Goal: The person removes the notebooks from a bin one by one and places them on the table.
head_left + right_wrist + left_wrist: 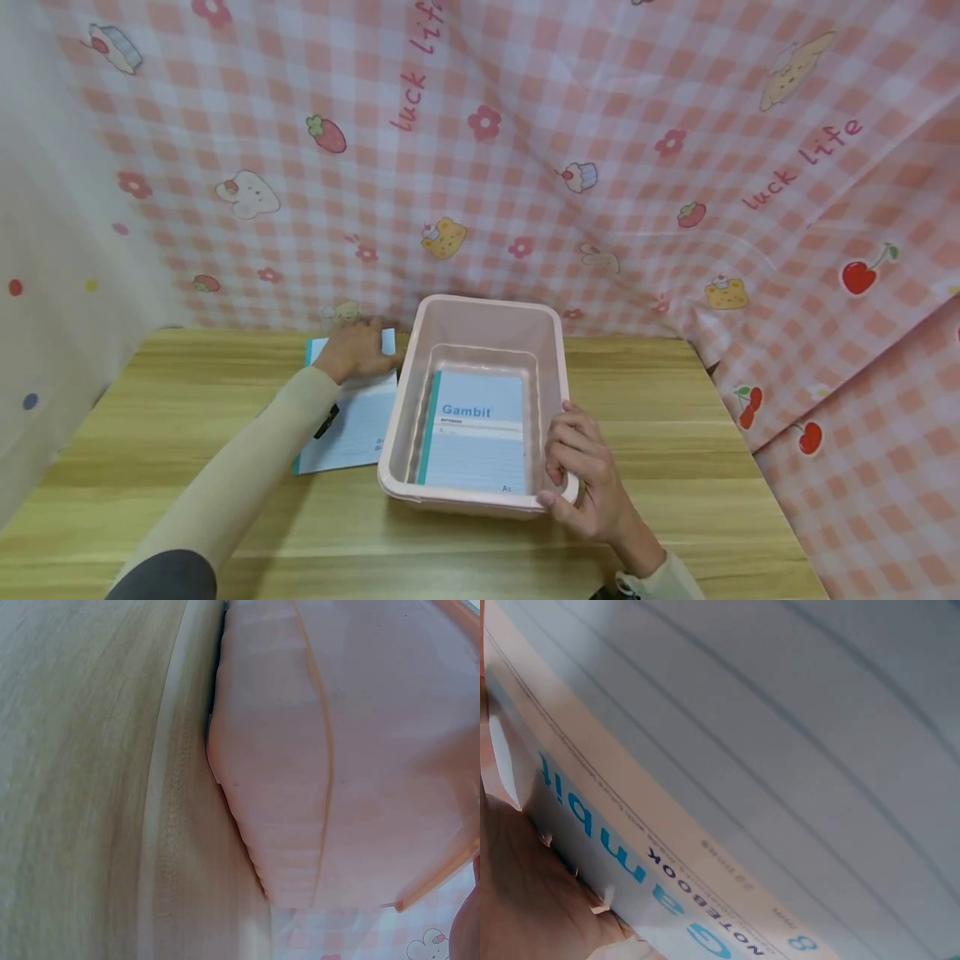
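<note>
A pink plastic basket (487, 500) stands on the wooden table, and a light-blue Gambit notebook (480, 454) lies face up inside it. My right hand (588, 479) grips the basket's near right corner, thumb on the rim and fingers over the side wall. The right wrist view shows the basket's outer wall (277, 772) close up. To the left of the basket is a second light-blue notebook (345, 437). My left hand (356, 350) holds its far edge; in the left wrist view the notebook's cover (727, 750) fills the picture, hiding most of the fingers.
The wooden table (660, 500) extends on both sides of the basket. Behind it hangs a pink checked cloth (525, 183) with cartoon prints, which also runs down the right side. A white dotted cloth (60, 350) borders the left.
</note>
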`<state>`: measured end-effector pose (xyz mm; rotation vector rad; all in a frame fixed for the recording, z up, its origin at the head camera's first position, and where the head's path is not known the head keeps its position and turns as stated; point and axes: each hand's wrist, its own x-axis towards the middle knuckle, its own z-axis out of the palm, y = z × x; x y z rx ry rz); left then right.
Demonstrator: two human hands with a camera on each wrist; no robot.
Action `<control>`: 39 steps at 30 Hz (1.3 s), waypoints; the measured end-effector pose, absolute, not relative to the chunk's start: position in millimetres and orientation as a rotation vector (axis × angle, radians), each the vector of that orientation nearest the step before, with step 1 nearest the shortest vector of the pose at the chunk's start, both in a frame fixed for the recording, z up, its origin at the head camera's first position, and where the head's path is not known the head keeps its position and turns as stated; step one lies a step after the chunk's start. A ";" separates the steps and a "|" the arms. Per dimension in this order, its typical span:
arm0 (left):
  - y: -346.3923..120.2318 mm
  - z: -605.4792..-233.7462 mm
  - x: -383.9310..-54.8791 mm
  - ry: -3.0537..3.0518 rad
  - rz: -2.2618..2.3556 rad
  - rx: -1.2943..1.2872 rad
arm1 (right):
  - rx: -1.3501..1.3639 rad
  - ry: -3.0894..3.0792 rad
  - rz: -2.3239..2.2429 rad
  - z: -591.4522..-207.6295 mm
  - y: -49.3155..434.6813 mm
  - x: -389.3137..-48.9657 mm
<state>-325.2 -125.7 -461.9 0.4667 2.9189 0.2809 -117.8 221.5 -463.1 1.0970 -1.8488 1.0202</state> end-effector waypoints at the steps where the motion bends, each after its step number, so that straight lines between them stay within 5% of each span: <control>1: -128.1 -464.0 -325.7 2.914 0.280 0.468 | 1.096 -1.851 1.022 -463.2 221.2 -117.7; 39: -142.1 -471.8 -322.6 3.005 0.286 0.476 | 1.085 -1.849 1.033 -463.4 221.7 -118.0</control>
